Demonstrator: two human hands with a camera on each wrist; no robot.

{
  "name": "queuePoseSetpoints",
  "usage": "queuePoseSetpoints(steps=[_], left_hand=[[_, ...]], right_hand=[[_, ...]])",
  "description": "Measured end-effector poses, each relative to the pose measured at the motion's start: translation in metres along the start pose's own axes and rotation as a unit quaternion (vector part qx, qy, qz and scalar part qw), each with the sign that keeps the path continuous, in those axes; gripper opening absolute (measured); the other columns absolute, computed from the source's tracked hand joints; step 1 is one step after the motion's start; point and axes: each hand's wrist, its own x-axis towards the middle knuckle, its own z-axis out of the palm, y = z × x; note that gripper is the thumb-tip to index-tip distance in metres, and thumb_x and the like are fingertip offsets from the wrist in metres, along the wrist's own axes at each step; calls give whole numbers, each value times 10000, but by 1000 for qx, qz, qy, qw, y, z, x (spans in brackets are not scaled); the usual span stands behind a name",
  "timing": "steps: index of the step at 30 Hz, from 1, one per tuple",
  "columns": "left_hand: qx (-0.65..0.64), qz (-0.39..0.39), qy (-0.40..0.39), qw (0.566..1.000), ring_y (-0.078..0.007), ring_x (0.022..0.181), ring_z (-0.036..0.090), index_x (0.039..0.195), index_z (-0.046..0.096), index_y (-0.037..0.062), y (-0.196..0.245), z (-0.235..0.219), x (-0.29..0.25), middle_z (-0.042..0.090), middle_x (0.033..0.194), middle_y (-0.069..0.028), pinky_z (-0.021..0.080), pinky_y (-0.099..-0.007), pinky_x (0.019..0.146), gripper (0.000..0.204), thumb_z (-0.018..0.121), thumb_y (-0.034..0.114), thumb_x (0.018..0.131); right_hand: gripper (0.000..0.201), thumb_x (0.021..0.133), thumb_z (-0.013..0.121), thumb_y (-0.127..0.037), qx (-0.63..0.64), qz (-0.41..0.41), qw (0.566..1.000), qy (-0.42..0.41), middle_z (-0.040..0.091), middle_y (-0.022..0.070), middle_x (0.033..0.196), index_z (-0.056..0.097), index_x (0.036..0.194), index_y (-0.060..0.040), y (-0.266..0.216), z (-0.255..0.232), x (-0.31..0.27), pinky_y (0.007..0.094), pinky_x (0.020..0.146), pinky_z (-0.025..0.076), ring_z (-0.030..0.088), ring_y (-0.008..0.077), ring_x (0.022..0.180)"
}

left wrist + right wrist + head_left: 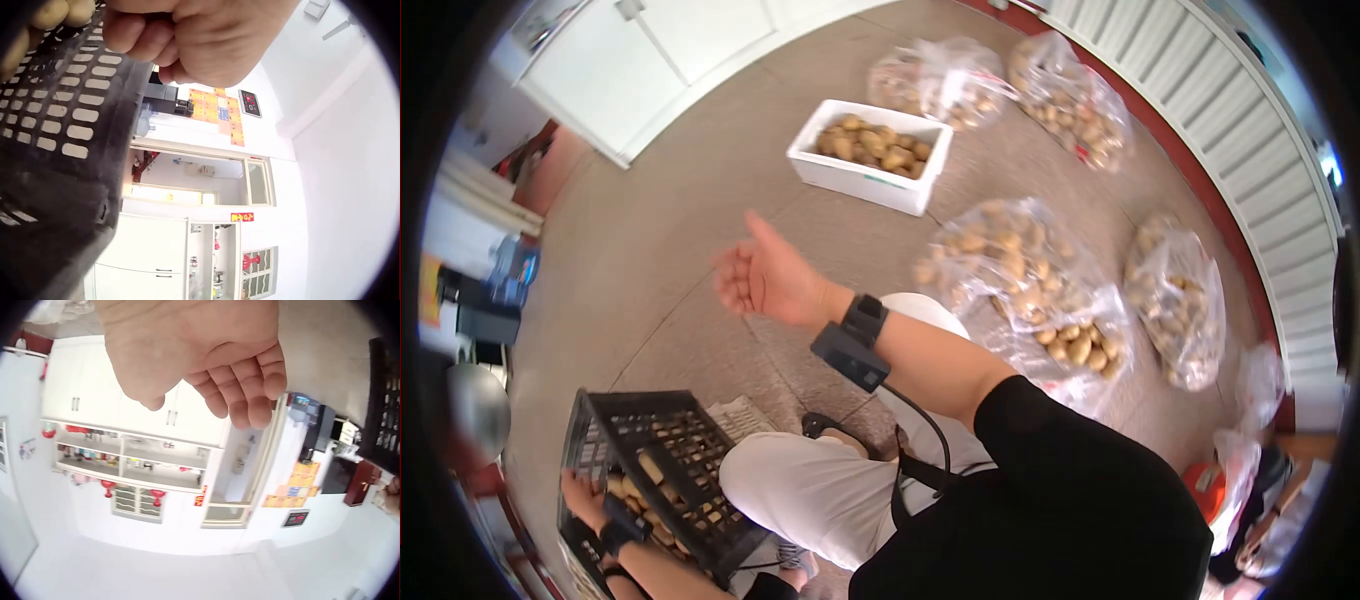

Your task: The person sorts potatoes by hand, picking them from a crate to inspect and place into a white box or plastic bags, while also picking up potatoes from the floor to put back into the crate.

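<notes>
At the lower left of the head view, a black plastic crate [745, 540] with slotted walls leans at a tilt beside the person's knee. Potatoes [632, 492] lie inside it. My left hand [583, 498] grips the crate's far rim; the left wrist view shows its fingers [164, 47] curled at the edge, with a few potatoes [50, 14] close by. Held out in the air over the floor, my right hand [775, 278] has its palm turned up and its fingers loosely spread. It holds nothing.
A white foam box [855, 185] full of potatoes stands ahead on the floor. Clear plastic bags of potatoes [1010, 250] lie to its right, with another bag [1175, 300] near the ribbed white radiator [1230, 100]. White cabinets [670, 50] line the back left.
</notes>
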Motion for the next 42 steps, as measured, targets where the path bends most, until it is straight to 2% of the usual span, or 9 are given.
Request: queuePoseSetpoints(steps=[9, 17, 24, 28, 30, 34, 36, 40, 42], left_hand=[[-159, 68, -53, 983, -51, 424, 160, 664, 386, 118, 147, 104, -154, 213, 507, 47, 171, -221, 397, 299, 467, 242, 925], [-35, 138, -138, 980, -36, 438, 186, 633, 374, 129, 157, 169, -218, 244, 518, 52, 168, -197, 403, 344, 477, 286, 922], [53, 32, -333, 941, -23, 481, 325, 750, 455, 114, 119, 150, -177, 338, 563, 50, 235, -181, 427, 245, 471, 285, 926], [212, 102, -345, 909, -36, 561, 377, 924, 487, 71, 118, 155, -184, 403, 661, 34, 275, -178, 478, 206, 480, 276, 918], [247, 81, -327, 908, -40, 597, 397, 991, 487, 54, 123, 158, -189, 423, 704, 27, 284, -176, 494, 229, 476, 271, 918], [294, 78, -333, 893, -57, 722, 433, 1126, 466, 24, 122, 145, -172, 445, 815, 13, 282, -167, 512, 337, 454, 296, 926], [260, 52, -319, 910, -61, 765, 441, 1163, 460, 26, 119, 136, -159, 453, 853, 15, 286, -165, 525, 383, 461, 323, 922], [230, -13, -352, 907, -256, 1153, 456, 1185, 478, -16, 121, 103, -128, 495, 1211, -164, 362, -361, 965, 434, 429, 331, 929], [222, -30, -366, 903, -248, 1159, 451, 1215, 454, -4, 127, 105, -127, 483, 1232, -154, 361, -358, 963, 418, 448, 295, 924]], right_hand=[[634, 865, 361, -587, -82, -116, 952, 271, 544, 73, 834, 504, 1058, 0, -99, -130, -174, 324, 691, 440, 520, 190, 725], [447, 839, 477, -508, -162, 119, 736, 646, 579, 91, 672, 514, 819, -63, 3, -296, -397, 302, 434, 472, 584, 194, 541], [342, 766, 579, -247, -289, 148, 650, 688, 591, 154, 729, 552, 902, 66, 46, -339, -465, 349, 495, 508, 617, 239, 655], [350, 743, 562, -188, -475, 275, 552, 628, 614, 165, 942, 576, 1008, 39, 34, -367, -473, 394, 575, 519, 626, 227, 668], [296, 759, 547, -188, -666, 173, 348, 637, 625, 141, 955, 598, 984, -2, 37, -373, -479, 414, 649, 494, 628, 245, 787], [252, 785, 526, -194, -661, 263, 217, 668, 625, 103, 961, 609, 962, -35, 21, -417, -504, 421, 731, 475, 601, 269, 897], [492, 816, 482, -374, -550, 222, 319, 739, 522, 277, 1105, 488, 1136, -1, 18, -424, -514, 429, 926, 371, 472, 389, 1086], [655, 772, 553, -368, -524, 142, 363, 757, 437, 268, 1212, 282, 1284, -63, 13, -407, -501, 425, 938, 354, 419, 391, 1137], [768, 746, 593, -361, -509, 153, 370, 762, 407, 261, 1247, 190, 1336, -80, 1, -391, -485, 413, 942, 351, 402, 390, 1154]])
